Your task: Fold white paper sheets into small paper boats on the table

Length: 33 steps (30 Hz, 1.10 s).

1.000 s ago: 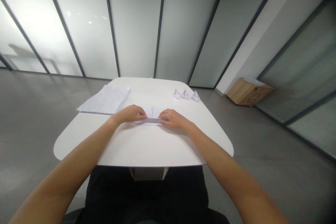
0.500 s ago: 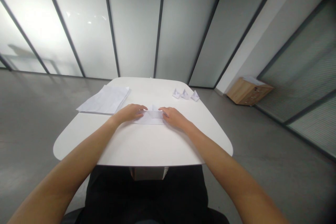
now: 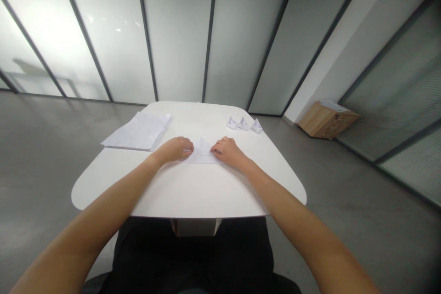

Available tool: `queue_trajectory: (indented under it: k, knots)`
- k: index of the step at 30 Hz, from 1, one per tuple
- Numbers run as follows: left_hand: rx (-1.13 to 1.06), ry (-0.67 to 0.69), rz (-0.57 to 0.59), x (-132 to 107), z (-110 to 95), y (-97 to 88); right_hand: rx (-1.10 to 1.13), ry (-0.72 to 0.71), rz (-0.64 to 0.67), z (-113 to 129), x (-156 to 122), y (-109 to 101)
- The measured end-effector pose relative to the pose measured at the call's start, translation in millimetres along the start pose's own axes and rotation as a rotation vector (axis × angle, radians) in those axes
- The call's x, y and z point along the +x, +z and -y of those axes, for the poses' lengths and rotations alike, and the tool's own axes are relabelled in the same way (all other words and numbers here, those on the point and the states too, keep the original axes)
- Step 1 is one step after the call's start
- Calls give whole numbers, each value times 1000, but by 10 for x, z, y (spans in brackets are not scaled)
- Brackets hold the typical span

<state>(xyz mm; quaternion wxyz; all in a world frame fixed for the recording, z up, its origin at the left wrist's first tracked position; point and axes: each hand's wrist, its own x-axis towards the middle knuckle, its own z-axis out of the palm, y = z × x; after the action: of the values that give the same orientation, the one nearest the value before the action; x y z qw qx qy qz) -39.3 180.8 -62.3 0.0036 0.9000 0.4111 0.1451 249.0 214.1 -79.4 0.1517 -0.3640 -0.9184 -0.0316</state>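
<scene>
A partly folded sheet of white paper (image 3: pixel 201 152) lies on the white table between my hands, with a pointed peak at its far side and a straight near edge. My left hand (image 3: pixel 178 148) is closed on the paper's left end, fingers curled in. At the right end my right hand (image 3: pixel 225 149) grips the paper with thumb and fingers together. Both ends of the sheet are partly hidden under my fingers. Beyond my right hand stand three small folded paper boats (image 3: pixel 243 124) in a row.
A stack of white paper sheets (image 3: pixel 138 131) rests at the table's left side. The table (image 3: pixel 200 193) has rounded corners. A wooden cabinet (image 3: pixel 325 119) with papers on top stands on the floor to the right. Frosted glass panels (image 3: pixel 179 32) rise behind the table.
My fingers have curled further in around both ends of the paper. The upright front strip seen before now looks flattened, and more of the peak shows.
</scene>
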Motion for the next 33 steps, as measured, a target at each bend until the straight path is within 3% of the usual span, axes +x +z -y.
queue_trajectory:
  k: [5,8,12,20,26,29,33]
  knots:
    - [19,-11,-59,65,-199,55,-27,-18,-5,176,145,40]
    - [6,-19,-68,96,-219,94,-37,-21,-3,226,189,55]
    - [-28,-37,-55,97,-105,121,-14,-7,12,131,159,45]
    - [-136,-162,35,1,187,21,115,126,66,-315,-38,-8]
    - [-175,-214,36,-53,284,-5,193,160,75,-390,-92,-49]
    - [-122,-173,20,-51,272,16,210,141,85,-381,-90,-48]
    - [-26,-63,-23,-22,200,68,187,118,-1,-319,-74,4]
